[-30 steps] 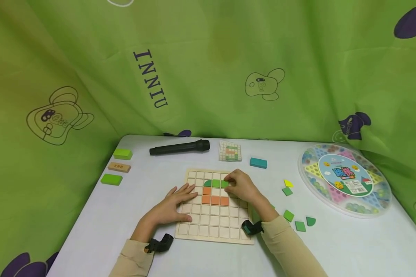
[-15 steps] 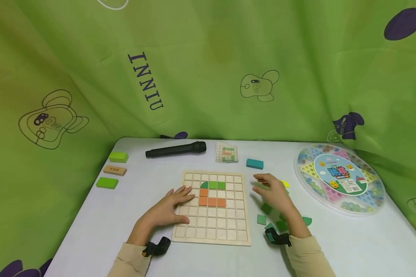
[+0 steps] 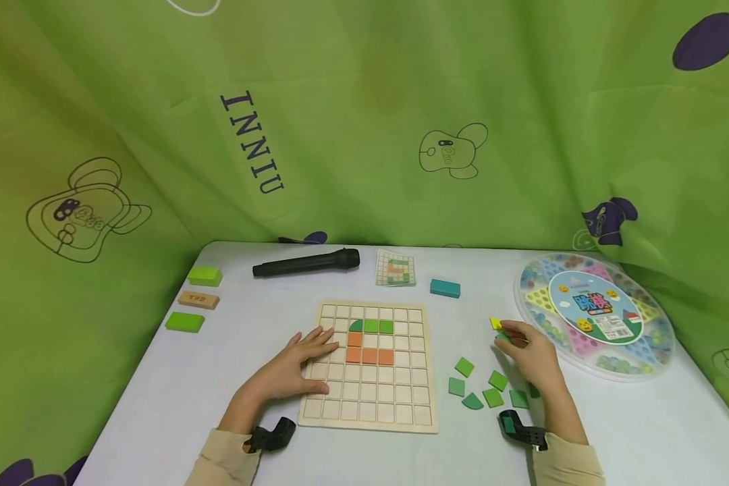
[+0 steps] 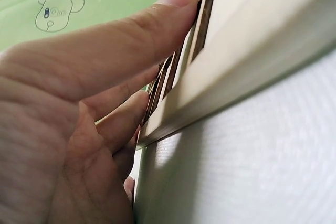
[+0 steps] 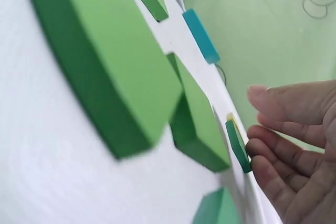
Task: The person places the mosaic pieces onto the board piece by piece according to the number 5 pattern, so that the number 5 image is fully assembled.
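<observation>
- Head view: the right hand (image 3: 533,352) is at the green tile (image 3: 501,337), with thumb and fingers around it. In my judgement, the step in hand is to pick up this tile.
- Head view: the left hand (image 3: 288,364) rests with spread fingers on the left border of the board (image 3: 368,410), perhaps to keep it steady.
- Head view, counted on the board, to the right of the left fingertips: one dark green quarter-round (image 3: 356,327), two light green squares (image 3: 370,326), four orange squares (image 3: 369,356).
- Head view, counted closer to the body than the right fingertips: five loose green squares (image 3: 464,366), one loose quarter-round (image 3: 472,402), and one green piece (image 3: 534,391) partly hidden by the wrist. Just beyond these fingertips is one yellow piece (image 3: 495,323).
- Head view, farther than the left fingers: one black microphone (image 3: 306,263) and a small pile of cards (image 3: 395,268), which I cannot count. To their left: two green blocks (image 3: 185,322), one wooden block (image 3: 198,300). Beyond the right fingers: one teal block (image 3: 445,288) to the left, one round game box (image 3: 595,317) to the right.
- Left wrist view: the thumb lies over the border of the board, apart from the other fingers, which reach its edge. How hard they press, I cannot tell.
- Right wrist view: the fingertips are bent at the edge of the green tile, and the thumb stands apart from it, so no pinch is seen. The next move probably calls for the thumb to come against the tile.
</observation>
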Tool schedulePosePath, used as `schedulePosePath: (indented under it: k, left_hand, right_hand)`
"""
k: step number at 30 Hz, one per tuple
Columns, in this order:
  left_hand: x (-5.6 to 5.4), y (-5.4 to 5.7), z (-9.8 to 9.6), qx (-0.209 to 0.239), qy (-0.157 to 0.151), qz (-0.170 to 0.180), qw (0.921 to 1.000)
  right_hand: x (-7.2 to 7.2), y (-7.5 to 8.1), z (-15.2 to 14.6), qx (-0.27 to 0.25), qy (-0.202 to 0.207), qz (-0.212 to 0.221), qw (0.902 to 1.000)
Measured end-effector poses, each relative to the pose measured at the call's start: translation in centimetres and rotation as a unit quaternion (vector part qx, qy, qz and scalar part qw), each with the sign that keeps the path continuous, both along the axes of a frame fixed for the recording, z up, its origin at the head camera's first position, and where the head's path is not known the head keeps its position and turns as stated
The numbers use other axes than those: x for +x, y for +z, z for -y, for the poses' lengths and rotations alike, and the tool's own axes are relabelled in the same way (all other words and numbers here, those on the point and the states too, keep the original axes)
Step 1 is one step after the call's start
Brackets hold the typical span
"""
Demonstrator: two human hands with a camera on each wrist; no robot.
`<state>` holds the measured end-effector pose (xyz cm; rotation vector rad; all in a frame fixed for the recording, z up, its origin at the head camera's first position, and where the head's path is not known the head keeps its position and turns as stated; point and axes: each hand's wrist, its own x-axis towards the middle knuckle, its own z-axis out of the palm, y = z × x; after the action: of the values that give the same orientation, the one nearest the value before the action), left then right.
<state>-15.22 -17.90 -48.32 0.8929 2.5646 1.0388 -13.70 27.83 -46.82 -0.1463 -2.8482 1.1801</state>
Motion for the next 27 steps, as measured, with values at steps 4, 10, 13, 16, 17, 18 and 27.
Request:
schedulePosePath:
  k: [4,10,13,16,17,18,27]
  left_hand:
    - [0.2,-0.1,0.2,0.0,0.003,0.001,1.0]
    - [0.3,0.1,0.3,0.0,0.001,-0.007,1.0]
    - [0.3,0.2,0.3,0.002,0.0,-0.009,1.0]
    - [0.2,0.1,0.3,0.004,-0.002,-0.01,0.9999]
    - [0.2,0.1,0.2,0.005,-0.003,-0.01,0.9999]
    - [0.2,0.1,0.2,0.006,-0.004,-0.009,0.9999]
    - [0.1,0.3,-0.1,-0.002,-0.005,-0.008,1.0]
  right_hand:
    - [0.3,0.1,-0.4,0.003,-0.022,0.003,0.9998]
    - [0.7,0.1,-0.6,0.023,-0.03,0.006,0.9993]
    - [0.7,-0.1,-0.6,0.041,-0.019,0.005,0.999]
    - [0.7,-0.2,-0.6,0.061,-0.014,0.004,0.998]
    - [0.7,-0.3,-0.6,0.069,-0.014,0.002,0.9975]
    - [0.7,-0.3,-0.6,0.076,-0.014,0.001,0.997]
    - [0.4,0.2,1.0,0.043,0.019,-0.022,0.9986]
